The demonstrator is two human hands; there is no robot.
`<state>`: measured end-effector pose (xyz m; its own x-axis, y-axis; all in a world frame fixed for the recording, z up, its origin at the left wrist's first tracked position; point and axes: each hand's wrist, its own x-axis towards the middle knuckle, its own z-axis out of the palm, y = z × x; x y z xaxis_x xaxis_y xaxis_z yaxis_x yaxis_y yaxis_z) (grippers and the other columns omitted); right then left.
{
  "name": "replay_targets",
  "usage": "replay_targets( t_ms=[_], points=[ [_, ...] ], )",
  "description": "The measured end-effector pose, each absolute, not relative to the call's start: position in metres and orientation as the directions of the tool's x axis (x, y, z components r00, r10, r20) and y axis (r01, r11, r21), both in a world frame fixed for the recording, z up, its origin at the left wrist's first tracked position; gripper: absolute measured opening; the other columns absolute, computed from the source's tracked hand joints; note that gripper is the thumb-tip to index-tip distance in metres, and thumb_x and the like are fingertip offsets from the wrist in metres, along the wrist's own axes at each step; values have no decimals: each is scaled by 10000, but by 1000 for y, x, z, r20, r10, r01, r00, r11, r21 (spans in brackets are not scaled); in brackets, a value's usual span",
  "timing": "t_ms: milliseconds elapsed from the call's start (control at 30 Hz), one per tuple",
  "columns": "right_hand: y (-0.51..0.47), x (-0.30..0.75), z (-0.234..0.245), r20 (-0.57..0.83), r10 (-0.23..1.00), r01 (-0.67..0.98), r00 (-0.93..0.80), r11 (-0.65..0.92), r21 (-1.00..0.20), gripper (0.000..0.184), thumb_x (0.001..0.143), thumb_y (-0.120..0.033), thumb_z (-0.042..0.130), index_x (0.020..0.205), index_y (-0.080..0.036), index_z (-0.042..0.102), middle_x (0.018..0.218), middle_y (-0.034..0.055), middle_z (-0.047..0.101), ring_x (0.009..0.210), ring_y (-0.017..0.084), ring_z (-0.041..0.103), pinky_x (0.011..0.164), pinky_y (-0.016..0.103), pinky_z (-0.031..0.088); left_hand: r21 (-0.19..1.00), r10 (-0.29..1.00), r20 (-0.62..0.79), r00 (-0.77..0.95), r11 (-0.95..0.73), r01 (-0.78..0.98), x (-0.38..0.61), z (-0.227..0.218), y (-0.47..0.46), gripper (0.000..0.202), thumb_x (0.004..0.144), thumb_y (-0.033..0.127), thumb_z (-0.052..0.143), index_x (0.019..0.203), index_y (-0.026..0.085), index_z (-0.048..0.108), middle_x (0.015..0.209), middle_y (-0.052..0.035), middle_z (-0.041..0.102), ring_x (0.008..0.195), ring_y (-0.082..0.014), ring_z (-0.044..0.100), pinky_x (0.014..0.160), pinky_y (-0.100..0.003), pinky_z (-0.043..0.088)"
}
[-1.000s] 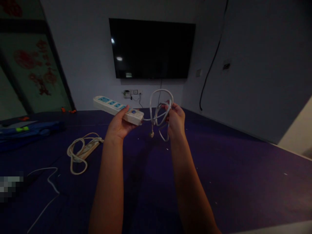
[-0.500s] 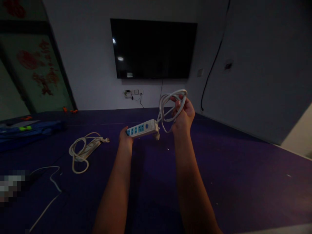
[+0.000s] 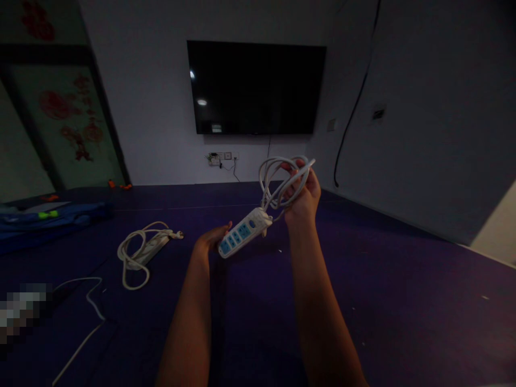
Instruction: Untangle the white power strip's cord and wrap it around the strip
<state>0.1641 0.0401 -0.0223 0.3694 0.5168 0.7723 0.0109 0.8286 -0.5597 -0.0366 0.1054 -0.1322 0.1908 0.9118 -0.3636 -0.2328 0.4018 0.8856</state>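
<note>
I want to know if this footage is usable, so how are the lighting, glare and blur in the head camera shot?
Head view: dim, with a bluish-purple cast; the power strip and coiled cord in both hands stay readable. Ceiling lights glare off the dark TV. Wide-angle distortion bends the wall edges. A pixelated patch sits at lower left.

The left hand (image 3: 212, 238) holds the near end of a white power strip (image 3: 241, 239) with blue sockets, tilted up toward the right hand (image 3: 303, 196), which grips the strip's coiled white cord (image 3: 278, 180) — loops bunched around the fingers. On the dark purple floor (image 3: 403, 279) to the left lies a second power strip (image 3: 151, 247) with its cord looped loosely (well apart from both hands). A black TV (image 3: 256, 88) hangs on the wall ahead.
</note>
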Motion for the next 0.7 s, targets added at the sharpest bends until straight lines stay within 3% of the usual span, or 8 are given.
replay_targets(
  t_ms=[100, 200, 267, 333, 367, 433, 533, 700],
  points=[
    [42, 158, -23, 770, 530, -25, 354, 829, -559, 432, 842, -466, 406, 1235, -288, 407, 1079, 56, 578, 459, 61, 385, 404, 236, 274, 899, 856, -429, 288, 437, 39, -38, -127, 101, 433, 738, 560, 552, 820, 141, 626, 440, -35, 546, 377, -183, 523, 447, -279, 427],
    [43, 149, -22, 739, 568, -151, 362, 818, -555, 459, 784, -467, 488, 1201, -281, 441, 1018, 41, 598, 417, 48, 293, 391, 237, 236, 910, 865, -366, 344, 255, 327, -30, -113, 97, 629, 751, 702, 368, 884, 141, 621, 491, -57, 581, 439, -194, 547, 483, -288, 430],
    [42, 145, -21, 726, 600, -226, 337, 800, -556, 452, 748, -458, 540, 1161, -283, 481, 973, 27, 615, 409, 41, 262, 384, 233, 222, 942, 935, -187, 300, 84, 326, -23, -96, 92, 666, 782, 702, 289, 919, 134, 609, 576, -67, 614, 503, -181, 563, 517, -278, 430],
    [40, 144, -19, 728, 625, -274, 282, 780, -563, 425, 728, -446, 573, 1118, -283, 521, 945, 18, 630, 402, 32, 246, 372, 226, 218, 964, 978, 121, 172, -157, 214, -17, -74, 82, 619, 797, 672, 326, 953, 139, 600, 719, -76, 642, 597, -162, 582, 569, -268, 438],
    [39, 144, -19, 731, 635, -290, 250, 769, -569, 414, 724, -437, 583, 1104, -280, 536, 941, 18, 637, 398, 28, 245, 365, 222, 222, 935, 942, 318, 108, -331, 132, -15, -63, 75, 580, 790, 654, 383, 998, 155, 593, 835, -82, 650, 683, -157, 597, 616, -263, 446],
    [35, 145, -18, 731, 654, -302, 194, 749, -590, 411, 721, -421, 597, 1101, -272, 555, 943, 24, 646, 395, 27, 266, 355, 218, 238, 820, 820, 572, 24, -573, 8, -12, -42, 57, 553, 744, 624, 506, 1068, 182, 576, 1009, -93, 627, 844, -169, 596, 702, -274, 457],
    [28, 146, -16, 714, 685, -263, 145, 722, -640, 430, 716, -424, 608, 1112, -262, 565, 916, 37, 653, 412, 44, 325, 359, 222, 264, 679, 678, 735, 19, -734, -15, -10, -21, 32, 604, 659, 502, 680, 1156, 193, 532, 1091, -106, 591, 931, -182, 573, 749, -288, 456],
    [15, 143, -12, 703, 707, -226, 71, 698, -679, 386, 716, -428, 626, 1055, -248, 585, 845, 31, 653, 421, 48, 349, 376, 220, 286, 532, 537, 842, -58, -808, 254, -5, -17, 19, 591, 588, 403, 766, 1094, 168, 568, 969, -67, 592, 819, -144, 556, 728, -270, 440]
  ],
)
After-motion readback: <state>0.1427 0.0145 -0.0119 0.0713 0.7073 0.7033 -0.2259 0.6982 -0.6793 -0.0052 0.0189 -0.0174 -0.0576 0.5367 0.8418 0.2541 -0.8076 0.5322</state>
